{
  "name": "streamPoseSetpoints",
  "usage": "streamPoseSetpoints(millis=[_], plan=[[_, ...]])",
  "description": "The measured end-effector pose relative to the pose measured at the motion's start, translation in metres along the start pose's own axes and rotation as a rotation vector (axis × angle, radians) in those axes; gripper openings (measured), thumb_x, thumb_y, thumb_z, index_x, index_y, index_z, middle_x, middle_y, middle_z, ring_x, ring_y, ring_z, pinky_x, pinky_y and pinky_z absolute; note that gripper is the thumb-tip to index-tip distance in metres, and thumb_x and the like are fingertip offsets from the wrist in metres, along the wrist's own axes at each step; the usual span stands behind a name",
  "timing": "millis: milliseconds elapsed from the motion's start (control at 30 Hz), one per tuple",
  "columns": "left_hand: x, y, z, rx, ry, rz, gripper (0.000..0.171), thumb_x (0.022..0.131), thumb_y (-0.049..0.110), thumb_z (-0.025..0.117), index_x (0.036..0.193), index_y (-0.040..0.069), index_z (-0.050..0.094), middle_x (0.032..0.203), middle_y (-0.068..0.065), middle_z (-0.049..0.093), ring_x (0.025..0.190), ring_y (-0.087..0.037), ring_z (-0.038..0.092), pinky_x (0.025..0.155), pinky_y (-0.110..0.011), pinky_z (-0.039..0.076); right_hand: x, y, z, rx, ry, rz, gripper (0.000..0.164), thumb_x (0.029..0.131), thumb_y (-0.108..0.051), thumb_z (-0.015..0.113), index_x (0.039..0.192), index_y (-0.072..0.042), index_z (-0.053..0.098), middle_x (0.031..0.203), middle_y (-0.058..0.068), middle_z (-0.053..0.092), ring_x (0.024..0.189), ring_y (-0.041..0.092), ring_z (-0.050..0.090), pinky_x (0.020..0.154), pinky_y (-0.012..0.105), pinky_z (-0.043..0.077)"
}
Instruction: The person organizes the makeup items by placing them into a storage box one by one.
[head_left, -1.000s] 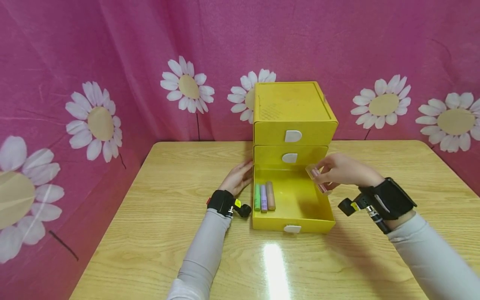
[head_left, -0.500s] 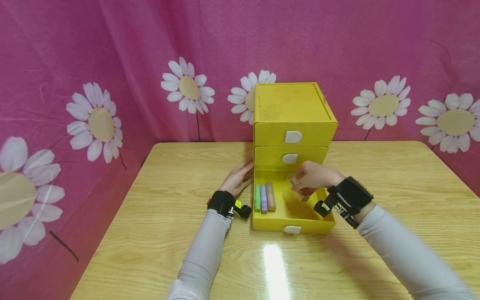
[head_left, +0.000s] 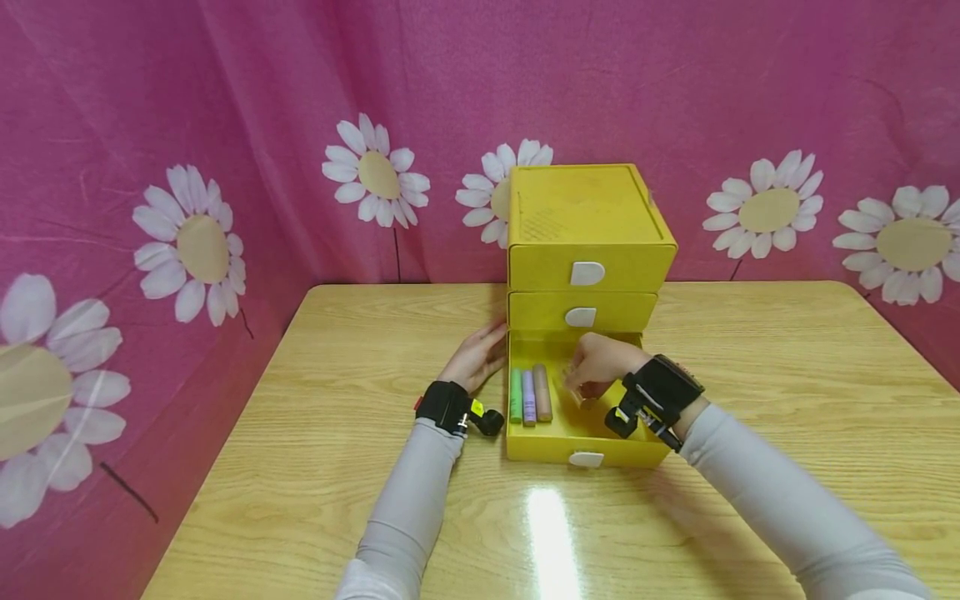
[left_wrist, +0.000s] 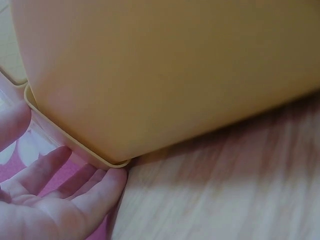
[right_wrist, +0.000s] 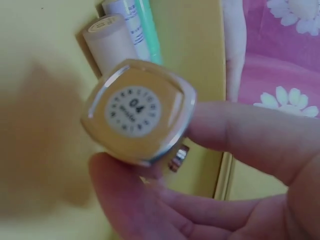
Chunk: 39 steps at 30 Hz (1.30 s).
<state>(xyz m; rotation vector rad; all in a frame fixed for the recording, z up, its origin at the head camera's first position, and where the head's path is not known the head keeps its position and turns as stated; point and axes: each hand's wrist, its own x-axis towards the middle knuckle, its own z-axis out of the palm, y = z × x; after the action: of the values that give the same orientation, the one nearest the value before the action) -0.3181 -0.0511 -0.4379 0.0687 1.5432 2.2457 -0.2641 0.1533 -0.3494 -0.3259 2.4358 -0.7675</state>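
Note:
My right hand [head_left: 606,360] is inside the pulled-out bottom drawer [head_left: 540,450] of a yellow drawer unit. Between thumb and fingers it pinches a clear, squarish lip gloss tube [right_wrist: 132,112], whose end carries a round label reading 04. To the tube's left, a green tube [head_left: 516,398], a purple tube [head_left: 528,400] and a tan tube [head_left: 542,396] lie side by side along the drawer's left wall. Fingers loosely extended, my left hand [head_left: 475,357] touches the lower left side of the unit, fingertips right at the casing's rim in the left wrist view.
Two closed drawers with white tabs make up the unit's top drawer [head_left: 547,268] and middle drawer [head_left: 540,310]. It stands on a wooden table [head_left: 360,400], near the back edge. Behind hangs a pink curtain [head_left: 600,75] with white flowers.
My right hand has carried the lip gloss tube left and down, from above the drawer's right side to beside the tan tube. The left hand has stayed in place.

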Motion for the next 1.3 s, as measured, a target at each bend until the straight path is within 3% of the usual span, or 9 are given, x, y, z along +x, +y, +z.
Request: streamPoseSetpoints(millis=[700, 1300], plan=[[0.001, 0.000, 0.000, -0.016, 0.012, -0.008, 0.051, 0.098, 0.019, 0.045, 0.144, 0.007, 0.027, 0.148, -0.009, 0.027, 0.134, -0.025, 0.027, 0.109, -0.043, 0.022, 0.022, 0.003, 0.012, 0.045, -0.011, 0.026, 0.020, 0.081, -0.008, 0.067, 0.065, 0.004, 0.064, 0.054, 0.002, 0.058, 0.051, 0.009, 0.057, 0.057, 0.027, 0.054], [-0.001, 0.001, -0.001, -0.026, -0.010, 0.002, 0.050, 0.099, 0.016, 0.042, 0.144, 0.005, 0.024, 0.149, -0.011, 0.024, 0.135, -0.026, 0.023, 0.110, -0.043, 0.020, 0.032, 0.003, 0.022, 0.051, -0.008, 0.067, 0.022, 0.083, -0.017, 0.069, 0.071, 0.002, 0.066, 0.060, 0.002, 0.060, 0.053, 0.010, 0.056, 0.060, 0.026, 0.054]])
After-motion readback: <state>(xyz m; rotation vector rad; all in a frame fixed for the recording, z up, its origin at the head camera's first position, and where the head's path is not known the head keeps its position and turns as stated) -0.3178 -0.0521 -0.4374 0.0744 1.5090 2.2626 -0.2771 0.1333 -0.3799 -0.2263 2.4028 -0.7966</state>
